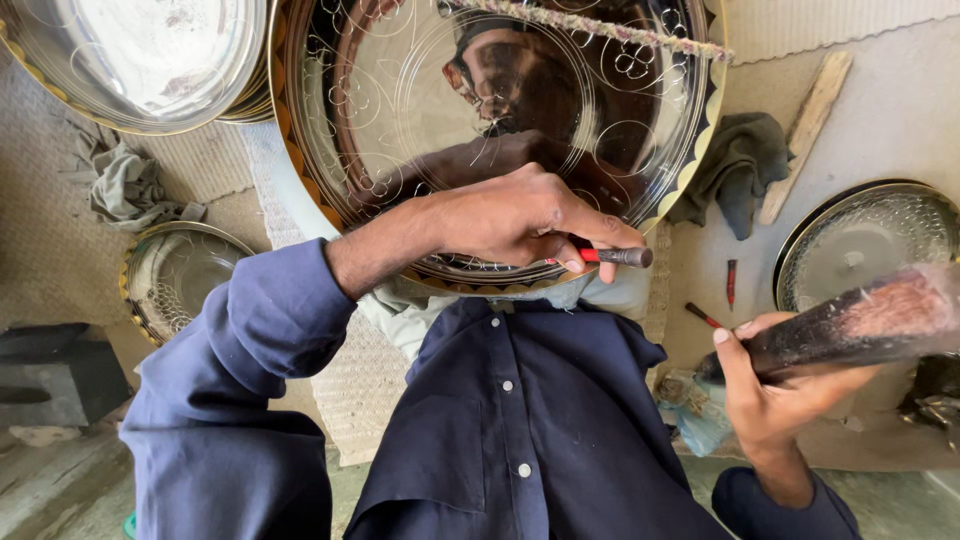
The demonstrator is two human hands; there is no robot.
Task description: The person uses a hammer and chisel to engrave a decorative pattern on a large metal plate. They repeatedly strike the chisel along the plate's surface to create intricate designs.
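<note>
Now the left hand [520, 225] is pinching a short red-handled chisel [612, 257] with closed fingers, resting against the near rim of the large engraved metal tray [400, 90], the steel tip pointing right. Off to the right, the right hand [775, 385] is wrapping tight around a dark, worn mallet [860, 320], holding it well apart from the tray. Further right a smaller patterned plate [865, 240] is lying on the floor, with two small red tools [730, 282] between it and the tray.

Shiny silver tray [400, 90] engraved with floral swirls, red-banded chisel [612, 256], navy shirt [520, 420]
</note>
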